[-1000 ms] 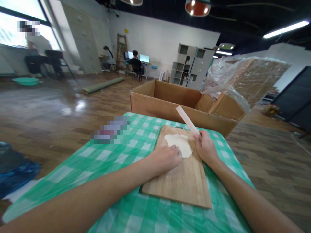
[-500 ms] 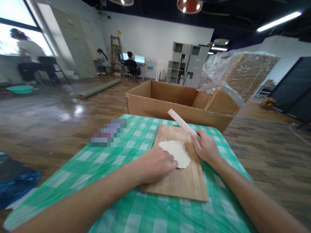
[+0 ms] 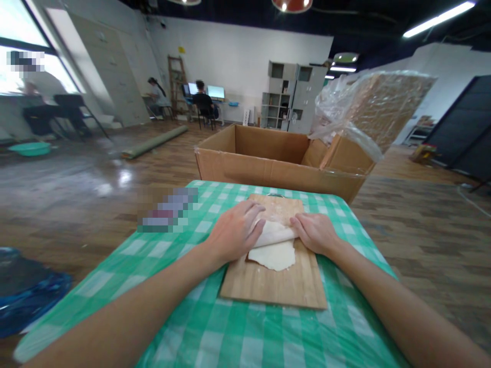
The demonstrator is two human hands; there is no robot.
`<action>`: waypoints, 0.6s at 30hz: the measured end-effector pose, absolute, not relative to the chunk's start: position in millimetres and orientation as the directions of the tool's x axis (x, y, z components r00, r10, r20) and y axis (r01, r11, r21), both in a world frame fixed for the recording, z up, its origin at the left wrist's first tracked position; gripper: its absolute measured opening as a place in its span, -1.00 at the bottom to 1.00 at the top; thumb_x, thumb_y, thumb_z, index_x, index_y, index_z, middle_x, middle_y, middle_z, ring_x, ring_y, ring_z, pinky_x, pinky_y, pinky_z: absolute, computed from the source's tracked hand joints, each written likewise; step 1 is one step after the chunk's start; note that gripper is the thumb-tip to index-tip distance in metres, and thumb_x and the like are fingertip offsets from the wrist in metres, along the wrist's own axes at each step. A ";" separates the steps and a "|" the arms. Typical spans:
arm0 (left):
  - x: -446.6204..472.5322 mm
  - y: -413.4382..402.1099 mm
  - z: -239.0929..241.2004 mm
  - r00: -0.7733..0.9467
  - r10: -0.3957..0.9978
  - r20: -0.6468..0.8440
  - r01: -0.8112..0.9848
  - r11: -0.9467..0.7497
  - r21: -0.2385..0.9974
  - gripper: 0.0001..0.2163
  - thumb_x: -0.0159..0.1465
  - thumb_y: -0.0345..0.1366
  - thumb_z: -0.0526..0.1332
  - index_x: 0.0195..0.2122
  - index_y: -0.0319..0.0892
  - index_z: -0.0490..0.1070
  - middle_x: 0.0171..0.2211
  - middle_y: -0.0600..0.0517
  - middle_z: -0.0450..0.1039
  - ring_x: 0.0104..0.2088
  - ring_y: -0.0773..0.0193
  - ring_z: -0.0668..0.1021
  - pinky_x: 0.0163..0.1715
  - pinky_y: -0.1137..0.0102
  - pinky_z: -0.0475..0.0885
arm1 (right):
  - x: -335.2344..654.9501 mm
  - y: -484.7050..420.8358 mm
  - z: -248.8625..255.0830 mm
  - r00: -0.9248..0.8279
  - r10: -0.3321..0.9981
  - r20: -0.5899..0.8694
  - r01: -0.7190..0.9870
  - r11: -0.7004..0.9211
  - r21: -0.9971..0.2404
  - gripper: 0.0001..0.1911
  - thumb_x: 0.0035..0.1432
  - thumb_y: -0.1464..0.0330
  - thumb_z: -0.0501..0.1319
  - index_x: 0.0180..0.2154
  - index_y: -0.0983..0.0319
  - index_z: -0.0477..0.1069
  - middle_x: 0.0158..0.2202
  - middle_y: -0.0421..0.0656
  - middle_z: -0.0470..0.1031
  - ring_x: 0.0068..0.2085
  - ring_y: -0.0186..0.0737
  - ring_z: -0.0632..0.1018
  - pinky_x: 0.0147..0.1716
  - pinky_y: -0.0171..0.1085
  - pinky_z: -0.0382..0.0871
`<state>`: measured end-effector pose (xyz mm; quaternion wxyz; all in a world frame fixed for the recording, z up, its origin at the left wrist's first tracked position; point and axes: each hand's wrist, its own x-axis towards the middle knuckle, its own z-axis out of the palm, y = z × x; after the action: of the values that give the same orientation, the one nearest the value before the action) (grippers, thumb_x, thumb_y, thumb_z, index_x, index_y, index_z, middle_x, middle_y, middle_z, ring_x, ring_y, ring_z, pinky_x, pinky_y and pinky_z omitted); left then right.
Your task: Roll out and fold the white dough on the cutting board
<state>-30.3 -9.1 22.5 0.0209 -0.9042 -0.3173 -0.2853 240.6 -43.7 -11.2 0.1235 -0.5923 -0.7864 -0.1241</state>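
A flat, uneven sheet of dough [image 3: 275,257] lies on a wooden cutting board [image 3: 274,294]. Across its upper part rests a pale rolling pin [image 3: 276,236], slightly tilted, its right end higher in view. My right hand [image 3: 315,232] is closed around the pin's right end at the board's right edge. At the other end, my left hand [image 3: 238,230] curls over the pin with the thumb towards the dough, hiding that end. White flour dusts the board beyond the dough.
A green and white checked cloth [image 3: 207,327] covers the table. A blurred-out item [image 3: 169,209] lies at its left edge. Beyond the table stands an open cardboard box [image 3: 276,171]. Plastic-wrapped cardboard [image 3: 391,112] rises at the right. Several people sit farther back.
My left hand has left the dough's edge and taken the pin's left end. My right hand has lowered the pin from its raised slant onto the dough. The dough now lies differently.
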 end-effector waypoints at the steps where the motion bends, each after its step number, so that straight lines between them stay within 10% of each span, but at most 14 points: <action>1: -28.1 -7.5 18.7 0.623 0.612 0.487 0.621 -0.766 0.168 -0.64 0.52 -0.17 -0.02 0.19 -0.19 0.40 0.17 -0.14 0.48 0.13 0.08 0.56 0.12 0.20 0.48 | 239.8 -42.5 -10.3 -0.275 0.898 0.343 0.960 0.275 0.050 -0.49 0.55 0.19 -0.13 -0.35 0.18 0.44 -0.32 -0.10 0.61 -0.33 -0.15 0.53 -0.35 -0.17 0.10; 18: -6.1 1.8 -5.6 0.581 0.746 0.326 0.790 -0.613 -0.007 -0.44 0.56 -0.01 -0.16 0.35 -0.29 0.28 0.23 -0.29 0.42 0.19 -0.06 0.51 0.17 0.11 0.38 | 245.5 15.3 -3.2 -0.409 0.891 0.198 0.909 0.418 -0.002 -0.45 0.53 0.02 -0.15 0.17 0.14 0.43 0.14 0.05 0.48 0.21 0.08 0.38 0.19 0.07 0.22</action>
<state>-6.1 1.8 -5.6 0.0757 -0.8860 -0.4333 -0.1469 245.5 15.3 -3.2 0.0841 -0.5370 -0.8377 -0.0529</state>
